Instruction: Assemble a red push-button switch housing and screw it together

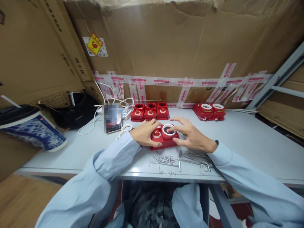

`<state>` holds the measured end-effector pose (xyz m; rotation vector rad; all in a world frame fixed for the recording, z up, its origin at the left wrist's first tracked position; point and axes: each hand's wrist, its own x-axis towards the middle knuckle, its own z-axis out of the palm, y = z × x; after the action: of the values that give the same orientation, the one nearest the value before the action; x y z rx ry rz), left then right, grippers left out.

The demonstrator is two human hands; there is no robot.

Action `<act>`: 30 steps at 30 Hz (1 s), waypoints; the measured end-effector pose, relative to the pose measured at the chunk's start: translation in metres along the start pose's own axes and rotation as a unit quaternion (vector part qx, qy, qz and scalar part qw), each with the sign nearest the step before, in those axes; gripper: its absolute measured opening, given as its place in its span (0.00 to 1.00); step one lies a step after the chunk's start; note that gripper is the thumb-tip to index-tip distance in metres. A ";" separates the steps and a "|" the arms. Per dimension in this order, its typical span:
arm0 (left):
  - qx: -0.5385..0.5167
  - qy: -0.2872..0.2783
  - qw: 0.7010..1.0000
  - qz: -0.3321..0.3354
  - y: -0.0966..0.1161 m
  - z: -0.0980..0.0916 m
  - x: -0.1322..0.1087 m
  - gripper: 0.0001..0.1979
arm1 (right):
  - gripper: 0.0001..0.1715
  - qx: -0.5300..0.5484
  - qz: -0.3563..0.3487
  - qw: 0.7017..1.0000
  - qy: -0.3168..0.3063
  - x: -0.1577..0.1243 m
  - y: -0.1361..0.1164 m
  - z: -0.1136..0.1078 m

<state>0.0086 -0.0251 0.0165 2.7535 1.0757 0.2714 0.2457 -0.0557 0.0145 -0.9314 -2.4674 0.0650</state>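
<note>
A red plastic housing (pixel 164 139) with two round wells lies on the grey table (pixel 249 142) right before me. My left hand (pixel 143 133) curls round its left end, fingers closed on it. My right hand (pixel 191 134) hovers at its right side with fingers spread; the forefinger tip rests on the white ring (pixel 168 129) seated in the right well. The left well shows a small white-and-red insert (pixel 156 133).
Loose screws and metal pins (pixel 182 159) lie near the front edge. Three more red housings (pixel 150 111) stand in a row behind, two with white rings (pixel 210 110) at back right. A phone (pixel 113 117), white cables, a black bag (pixel 76 110) sit left. Cardboard walls surround.
</note>
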 end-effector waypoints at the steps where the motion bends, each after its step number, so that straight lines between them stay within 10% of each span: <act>1: 0.007 -0.002 1.000 -0.002 0.001 0.000 0.000 0.36 | 0.17 0.001 0.000 1.000 -0.001 0.000 0.000 0.000; 30: -0.148 0.087 0.981 0.091 0.006 0.014 0.013 0.31 | 0.20 0.027 0.015 0.999 -0.025 0.000 0.001 -0.001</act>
<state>0.0254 -0.0217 0.0062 2.5929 0.7458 0.6522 0.2464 -0.0555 0.0150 -0.9549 -2.4840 0.1648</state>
